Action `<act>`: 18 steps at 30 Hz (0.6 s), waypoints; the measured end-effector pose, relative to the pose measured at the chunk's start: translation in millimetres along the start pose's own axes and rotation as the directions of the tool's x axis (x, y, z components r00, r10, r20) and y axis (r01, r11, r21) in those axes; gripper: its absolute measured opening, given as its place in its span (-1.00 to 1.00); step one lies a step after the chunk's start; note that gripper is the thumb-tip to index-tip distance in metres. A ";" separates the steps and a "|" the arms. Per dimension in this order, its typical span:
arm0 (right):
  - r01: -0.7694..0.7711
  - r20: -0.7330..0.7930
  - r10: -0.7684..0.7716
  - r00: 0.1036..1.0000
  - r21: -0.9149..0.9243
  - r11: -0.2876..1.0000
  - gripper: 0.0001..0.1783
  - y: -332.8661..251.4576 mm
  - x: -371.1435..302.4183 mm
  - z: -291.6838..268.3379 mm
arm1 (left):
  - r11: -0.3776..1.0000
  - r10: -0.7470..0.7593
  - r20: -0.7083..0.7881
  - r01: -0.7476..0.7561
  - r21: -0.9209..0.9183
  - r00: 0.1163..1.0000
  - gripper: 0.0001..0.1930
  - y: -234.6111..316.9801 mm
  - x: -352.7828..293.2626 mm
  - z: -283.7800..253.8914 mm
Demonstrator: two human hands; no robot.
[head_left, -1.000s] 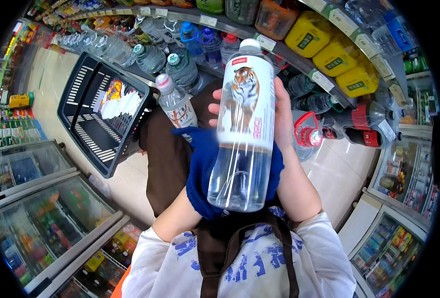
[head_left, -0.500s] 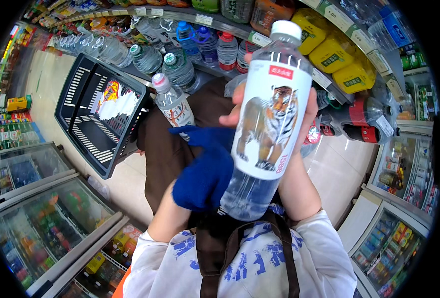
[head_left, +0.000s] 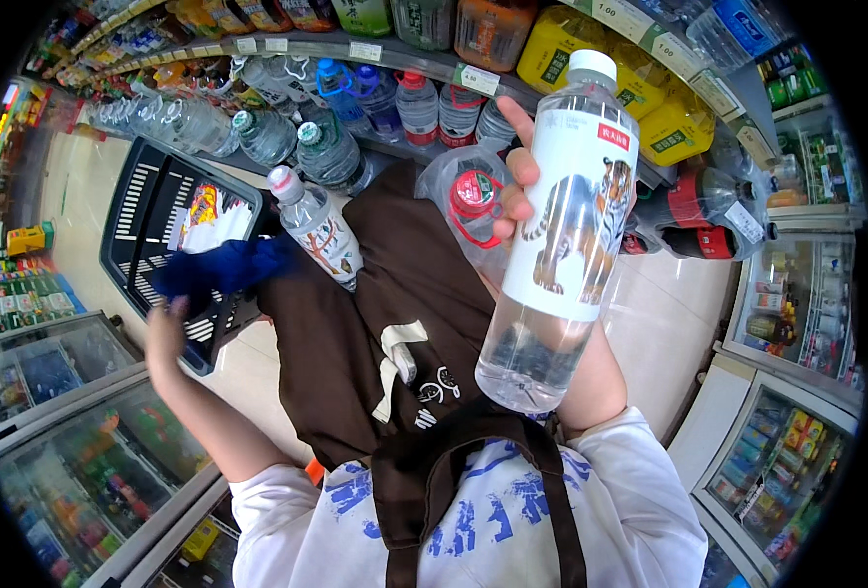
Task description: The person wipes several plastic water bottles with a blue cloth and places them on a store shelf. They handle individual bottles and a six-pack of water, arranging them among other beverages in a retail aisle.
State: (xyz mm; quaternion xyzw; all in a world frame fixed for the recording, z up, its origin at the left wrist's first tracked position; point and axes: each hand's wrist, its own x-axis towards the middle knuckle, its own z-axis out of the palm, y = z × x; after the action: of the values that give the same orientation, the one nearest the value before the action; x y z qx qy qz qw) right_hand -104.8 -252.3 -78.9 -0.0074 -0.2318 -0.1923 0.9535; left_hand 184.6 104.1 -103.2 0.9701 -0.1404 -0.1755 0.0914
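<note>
Dark grey metal shelf unit (head_left: pixel 424 67), across the top, stocked with bottles and yellow-wrapped packs;
Glass-topped freezer (head_left: pixel 76 470), lower left, filled with packaged goods, details blurred;
Brown fabric apron (head_left: pixel 321 377), spread over the person's lap;
Black plastic slotted shopping basket (head_left: pixel 125 230), left of the lap, a colourful packet inside;
Clear plastic jug with red cap and red handle (head_left: pixel 476 191), just beside the right fingers;
Tall clear plastic bottle with white cap and tiger-printed white label (head_left: pixel 579 235), tilted before the torso, right of the lap;
Clear plastic bottle with pale cap and branch-patterned label (head_left: pixel 321 235), against the apron;
Royal-blue cloth (head_left: pixel 223 267), blurred, over the basket;
Right hand (head_left: pixel 524 169), curled behind the tiger bottle, gripping it, forefinger extended;
Left hand (head_left: pixel 167 318), at the cloth, fingers mostly hidden, closure and grip cannot be told
</note>
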 end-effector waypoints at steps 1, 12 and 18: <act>-0.012 0.024 0.011 1.000 0.016 1.000 0.00 1.0 1.0 0.2 | 0.986 0.004 -0.053 0.005 0.164 0.999 -0.55 -10.0 -7.9 15.7; -0.069 0.143 0.099 0.985 -0.202 0.977 0.26 9.5 3.0 6.2 | 0.205 0.807 -0.147 -0.505 -0.838 0.572 -0.14 222.3 -164.7 64.9; -0.045 -0.067 0.016 0.998 -0.462 0.886 0.37 21.4 -4.0 16.0 | 0.149 0.866 -0.171 -0.569 -0.809 0.469 0.15 237.3 -178.7 88.6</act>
State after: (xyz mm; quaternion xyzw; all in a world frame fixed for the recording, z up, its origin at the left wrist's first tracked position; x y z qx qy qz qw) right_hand -107.2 -229.4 -64.8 -0.2327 -0.1499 -0.2270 0.9337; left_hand -65.5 -76.8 -74.9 0.5783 -0.5142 -0.3120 0.5511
